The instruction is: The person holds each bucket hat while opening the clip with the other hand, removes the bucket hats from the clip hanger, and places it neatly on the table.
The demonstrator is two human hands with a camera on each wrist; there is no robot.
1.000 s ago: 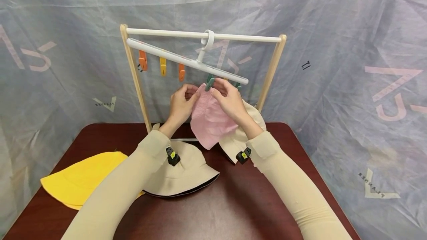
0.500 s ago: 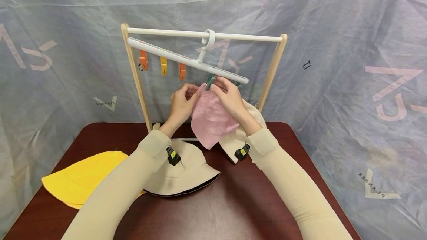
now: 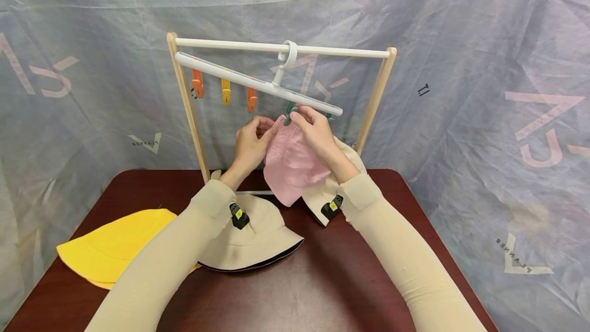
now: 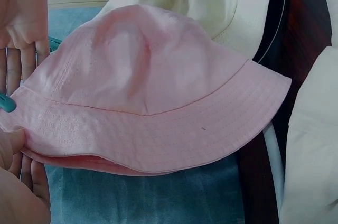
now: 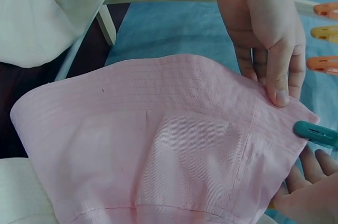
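A makeshift booth, judging by the printed grey sheeting [image 3: 295, 9] hung around a dark-red table [image 3: 286, 296].

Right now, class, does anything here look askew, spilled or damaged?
Yes: the white clip hanger slants down toward the pink bucket hat, though the rack's top rail is nearly level. The hat's brim bears a tiny dark mark, too small to identify.

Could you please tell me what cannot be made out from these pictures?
Head view: part of the rear cream hat, hidden by the pink hat and right hand.
Head view: part of the yellow hat, hidden behind the left sleeve.
Left wrist view: the rest of the left hand, cut off by the left edge.
Right wrist view: the outer end of the green clip, cut off by the right edge.
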